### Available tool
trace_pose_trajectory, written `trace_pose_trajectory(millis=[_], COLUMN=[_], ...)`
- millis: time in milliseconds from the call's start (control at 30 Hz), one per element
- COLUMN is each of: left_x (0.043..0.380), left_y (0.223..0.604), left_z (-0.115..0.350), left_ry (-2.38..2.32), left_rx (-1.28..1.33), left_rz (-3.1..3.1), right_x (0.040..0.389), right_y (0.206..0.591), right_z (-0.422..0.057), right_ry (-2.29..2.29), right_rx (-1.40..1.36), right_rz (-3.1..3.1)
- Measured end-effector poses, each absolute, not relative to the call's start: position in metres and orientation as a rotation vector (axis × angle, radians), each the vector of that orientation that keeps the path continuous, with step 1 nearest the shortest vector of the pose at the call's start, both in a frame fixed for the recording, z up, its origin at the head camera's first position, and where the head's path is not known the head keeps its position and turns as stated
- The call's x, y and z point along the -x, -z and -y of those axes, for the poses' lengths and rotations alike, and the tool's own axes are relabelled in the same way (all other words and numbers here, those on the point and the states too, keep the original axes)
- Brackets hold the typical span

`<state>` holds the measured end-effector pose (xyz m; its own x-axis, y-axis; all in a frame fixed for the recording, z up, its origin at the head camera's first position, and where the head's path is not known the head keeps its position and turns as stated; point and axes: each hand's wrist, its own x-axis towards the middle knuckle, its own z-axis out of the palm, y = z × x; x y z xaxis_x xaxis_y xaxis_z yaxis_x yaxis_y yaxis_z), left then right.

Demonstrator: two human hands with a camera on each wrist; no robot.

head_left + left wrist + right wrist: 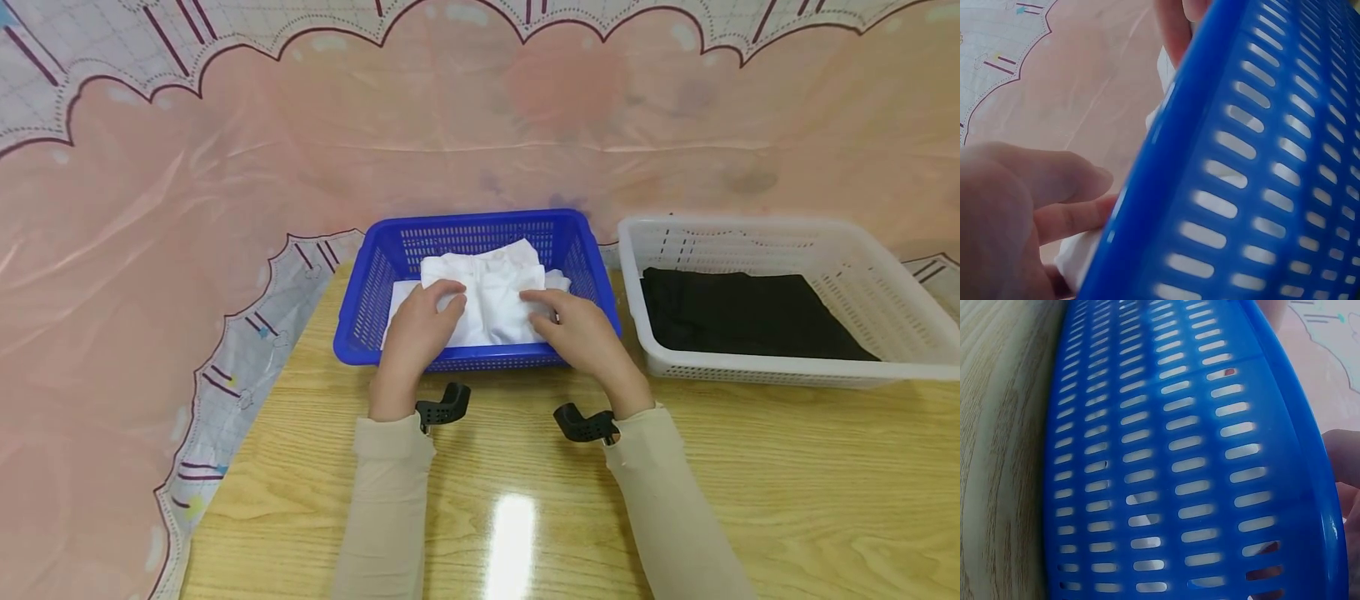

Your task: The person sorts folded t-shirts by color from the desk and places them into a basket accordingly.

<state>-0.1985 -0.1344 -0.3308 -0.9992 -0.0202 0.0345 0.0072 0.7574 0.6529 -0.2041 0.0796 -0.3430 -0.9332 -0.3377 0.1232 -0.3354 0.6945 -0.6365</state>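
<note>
Folded white cloth [498, 304] lies in a blue plastic basket [480, 353], with more white cloth beneath and beside it. My left hand [422, 325] reaches over the front rim to the cloth's left side, thumb and index finger slightly apart. On the right side, my right hand [581, 332] touches the same cloth, its thumb and index finger also spread. In the left wrist view, the basket rim [1154, 137] hides part of the left hand [1010, 212], and a bit of white cloth shows below its fingers. The basket wall [1166, 450] fills most of the right wrist view.
A white plastic basket [795, 368] holding folded black cloth [742, 317] stands just right of the blue one. Both rest on a wooden table [480, 517] at its back edge. Behind hangs a pink patterned sheet [450, 125]. Black wrist mounts [444, 406] jut inward from both wrists.
</note>
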Motion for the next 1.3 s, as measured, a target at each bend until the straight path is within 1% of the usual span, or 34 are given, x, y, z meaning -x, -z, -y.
trace_pose_trajectory(millis=[233,700,1067,1300], left_x=[0.1974,0.1978,0.1968,0.1974], left_y=[0.3304,0.3286,0.3274,0.3302], left_z=[0.1335,0.1346,0.1385,0.1381], left_ry=[1.01,0.924,1.018,0.981], left_rx=[0.036,0.044,-0.106,-0.137], left_rz=[2.943,2.967,3.004,3.045], right_x=[0.2035,0.2021,0.2017,0.201], right_y=[0.3433,0.3404,0.3445,0.3458], right_z=[-0.0763,-0.0728,-0.0725,-0.0713], right_ry=[1.006,0.863,0.786,0.769], right_rx=[0.531,0.594,0.587,0.567], right_rz=[-2.907,-2.995,-3.005,-3.002])
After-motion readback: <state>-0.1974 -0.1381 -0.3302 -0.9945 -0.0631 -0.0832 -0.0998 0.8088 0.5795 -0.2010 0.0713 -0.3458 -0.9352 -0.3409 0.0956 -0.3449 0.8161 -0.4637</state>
